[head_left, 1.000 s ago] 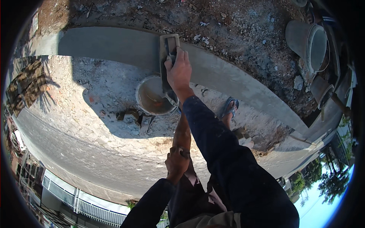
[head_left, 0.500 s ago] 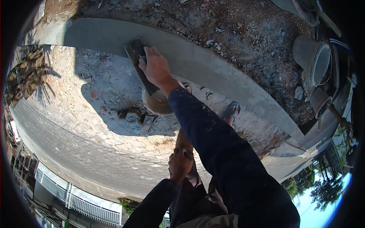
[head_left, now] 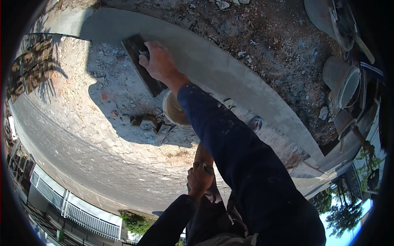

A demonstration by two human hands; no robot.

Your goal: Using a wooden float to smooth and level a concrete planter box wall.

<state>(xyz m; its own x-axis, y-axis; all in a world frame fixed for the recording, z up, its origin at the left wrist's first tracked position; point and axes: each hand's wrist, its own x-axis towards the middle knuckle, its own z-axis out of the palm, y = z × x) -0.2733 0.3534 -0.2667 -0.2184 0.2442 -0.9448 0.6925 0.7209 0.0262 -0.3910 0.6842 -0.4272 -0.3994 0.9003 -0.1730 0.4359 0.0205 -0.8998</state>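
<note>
My right hand [head_left: 160,65] grips the handle of a long, dark plastering float [head_left: 141,69]. The float's far end lies on the smooth grey cement top of a low, curved wall [head_left: 230,69]; its near end sticks out past the wall's near edge. Below my right forearm, partly hidden by it, stands a round bucket [head_left: 176,110] with a pale rim. My left hand [head_left: 200,177] is closed in a fist at my knee, against my bent leg; what its fingers hold, if anything, is hidden. One foot in a sandal [head_left: 255,124] shows beside my right sleeve.
Broken brick pieces [head_left: 145,121] lie on rubble left of the bucket. Beyond the wall is rough soil [head_left: 283,45] with stones. Buckets [head_left: 336,78] and a wheelbarrow-like tray [head_left: 328,20] stand at the far right. Stacked tiles [head_left: 33,69] sit at the left, near paving [head_left: 102,151].
My right hand has slid the float left along the wall, away from the bucket. The whole view has shifted slightly. My left hand stays at the knee.
</note>
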